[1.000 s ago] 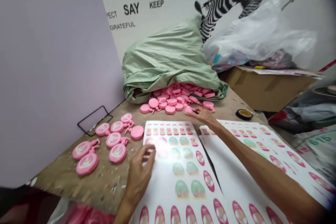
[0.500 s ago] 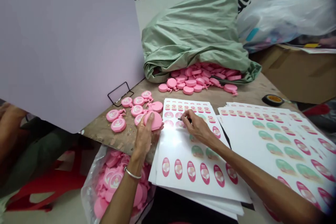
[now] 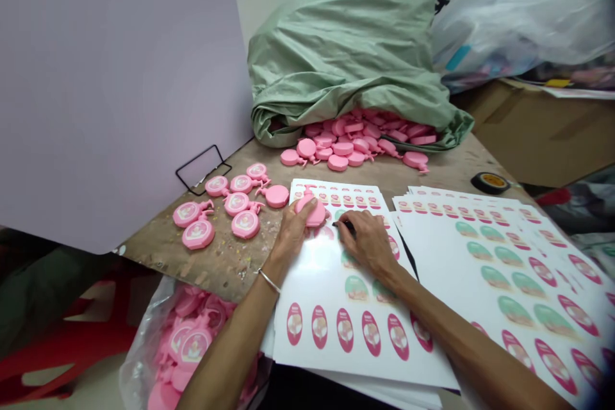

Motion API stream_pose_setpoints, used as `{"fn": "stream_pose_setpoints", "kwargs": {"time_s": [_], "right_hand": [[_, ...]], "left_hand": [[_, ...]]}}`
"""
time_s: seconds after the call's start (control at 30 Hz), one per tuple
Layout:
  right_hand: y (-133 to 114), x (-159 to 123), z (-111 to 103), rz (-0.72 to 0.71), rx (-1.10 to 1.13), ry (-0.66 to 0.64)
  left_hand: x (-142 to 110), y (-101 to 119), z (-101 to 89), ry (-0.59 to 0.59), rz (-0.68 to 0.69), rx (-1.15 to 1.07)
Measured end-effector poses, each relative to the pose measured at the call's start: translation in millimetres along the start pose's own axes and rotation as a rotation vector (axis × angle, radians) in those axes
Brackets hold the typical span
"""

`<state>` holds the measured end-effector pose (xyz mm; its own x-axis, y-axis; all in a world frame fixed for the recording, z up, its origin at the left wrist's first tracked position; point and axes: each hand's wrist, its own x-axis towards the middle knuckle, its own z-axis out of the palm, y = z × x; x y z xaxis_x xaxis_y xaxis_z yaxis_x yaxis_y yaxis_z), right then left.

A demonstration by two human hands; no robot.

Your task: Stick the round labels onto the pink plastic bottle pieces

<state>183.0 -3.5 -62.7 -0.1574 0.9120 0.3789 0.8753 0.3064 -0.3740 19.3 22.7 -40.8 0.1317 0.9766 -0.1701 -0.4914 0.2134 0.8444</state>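
My left hand (image 3: 288,234) is closed around a plain pink bottle-shaped piece (image 3: 311,213) with a small pump top. It holds the piece over the upper part of a glossy sticker sheet (image 3: 321,269) printed with round, green and oval labels. Just to the right, my right hand (image 3: 369,240) pinches a thin black pointed tool (image 3: 346,226), mostly hidden by the fingers. Its tip is close to the pink piece and the round stickers. Left of the sheet lie several pink pieces with round stickers (image 3: 198,234) and a plain pink piece (image 3: 277,196).
A green fabric sack (image 3: 346,57) spills plain pink pieces (image 3: 343,148) at the back. More sticker sheets (image 3: 446,256) lie at right, near a black tape roll (image 3: 490,182). A plastic bag (image 3: 139,352) of stickered pieces is below the table edge. A wire stand (image 3: 196,170) stands at left.
My left hand has carried the pink piece right, from beside the sheet to over it. My right hand has shifted slightly right and down. The view has also moved a little.
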Motion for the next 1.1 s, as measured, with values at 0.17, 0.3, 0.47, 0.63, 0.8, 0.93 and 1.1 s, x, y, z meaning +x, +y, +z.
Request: {"fn": "stream_pose_setpoints", "kwargs": {"time_s": [0.17,0.3,0.47,0.63,0.8,0.93,1.1], "right_hand": [[2,1,0,-0.023,0.035,-0.007],[5,0,0,-0.022,0.075,-0.023],[4,-1,1,-0.016,0.085,-0.020],[3,-3,1,-0.032,0.063,-0.014],[4,-2,0,-0.008,0.118,-0.045],[-1,-2,2,-0.021,0.088,0.005],[-12,-3,-15,-0.061,0.260,0.161]], "left_hand": [[1,-5,-1.7,-0.007,0.002,0.029],[1,-6,-2.8,-0.021,0.017,0.045],[1,-6,-2.1,-0.013,0.013,0.048],[2,-8,-3.7,-0.030,0.014,0.032],[3,-10,-6.2,-0.037,0.024,0.052],[4,-10,-5.6,-0.017,0.012,0.053],[3,-6,-5.2,-0.015,0.008,-0.046]]}}
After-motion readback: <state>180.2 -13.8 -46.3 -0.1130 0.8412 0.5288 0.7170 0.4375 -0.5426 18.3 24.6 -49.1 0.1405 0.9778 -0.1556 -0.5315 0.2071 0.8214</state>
